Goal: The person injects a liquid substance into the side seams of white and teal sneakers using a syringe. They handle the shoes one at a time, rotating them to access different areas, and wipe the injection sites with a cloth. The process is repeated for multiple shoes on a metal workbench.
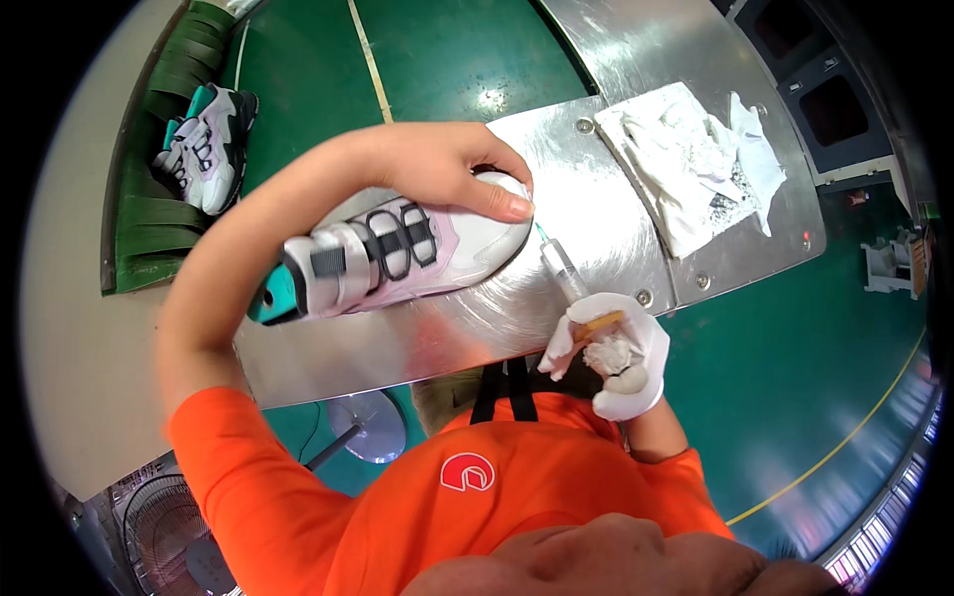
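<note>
A white and lilac sneaker (452, 248) with black laces and a teal heel lining lies on the metal table, toe to the right. My bare left hand (447, 174) reaches over it and grips the toe, thumb on top. My right hand (621, 363), in a white glove, is closed around a clear syringe (563, 268). The syringe's thin teal tip points at the sneaker's toe edge, very close to it; I cannot tell if they touch. A crumpled white wad (610, 355) and a yellowish strip (600, 324) also sit in the gloved hand.
White cloths (671, 159) lie on the metal table (586, 189) at the right. A pair of matching sneakers (207, 149) rests on a green conveyor belt (149, 248) at the far left. Below stand a fan (174, 526) and a round metal base (370, 427).
</note>
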Tool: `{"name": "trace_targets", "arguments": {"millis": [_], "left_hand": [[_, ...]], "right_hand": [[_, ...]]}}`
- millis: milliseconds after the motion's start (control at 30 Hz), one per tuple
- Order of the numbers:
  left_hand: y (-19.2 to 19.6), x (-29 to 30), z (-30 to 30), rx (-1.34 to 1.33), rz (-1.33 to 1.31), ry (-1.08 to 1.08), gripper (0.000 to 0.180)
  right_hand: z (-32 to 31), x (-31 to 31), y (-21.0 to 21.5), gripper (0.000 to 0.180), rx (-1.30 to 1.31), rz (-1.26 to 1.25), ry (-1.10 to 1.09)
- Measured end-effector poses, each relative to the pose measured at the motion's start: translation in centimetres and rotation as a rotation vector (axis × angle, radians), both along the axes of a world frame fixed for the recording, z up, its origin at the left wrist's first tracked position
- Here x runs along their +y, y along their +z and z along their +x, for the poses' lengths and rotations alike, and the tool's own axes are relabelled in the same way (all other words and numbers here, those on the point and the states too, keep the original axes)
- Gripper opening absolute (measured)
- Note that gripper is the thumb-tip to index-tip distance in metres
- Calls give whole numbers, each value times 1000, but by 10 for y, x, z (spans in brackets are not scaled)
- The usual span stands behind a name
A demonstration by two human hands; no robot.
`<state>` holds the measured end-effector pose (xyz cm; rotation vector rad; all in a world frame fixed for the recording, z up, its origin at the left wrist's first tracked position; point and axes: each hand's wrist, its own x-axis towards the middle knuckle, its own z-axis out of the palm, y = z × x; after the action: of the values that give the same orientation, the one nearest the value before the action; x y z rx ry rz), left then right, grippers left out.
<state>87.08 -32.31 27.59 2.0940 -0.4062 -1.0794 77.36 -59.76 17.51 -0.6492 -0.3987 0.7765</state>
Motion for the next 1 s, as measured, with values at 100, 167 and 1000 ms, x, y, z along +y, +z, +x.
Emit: {"name": "trace_targets", "arguments": {"millis": [100,167,1000], "left_hand": [[24,4,-23,-182,23,84,38],[47,10,-42,-278,-127,198,41],[4,114,-175,-917,-1014,1241,46]], "right_hand": [[6,-7,18,75,-14,36,61],[10,-5,41,78,-49,72,97],[55,142,122,69,-464,-62,378]]}}
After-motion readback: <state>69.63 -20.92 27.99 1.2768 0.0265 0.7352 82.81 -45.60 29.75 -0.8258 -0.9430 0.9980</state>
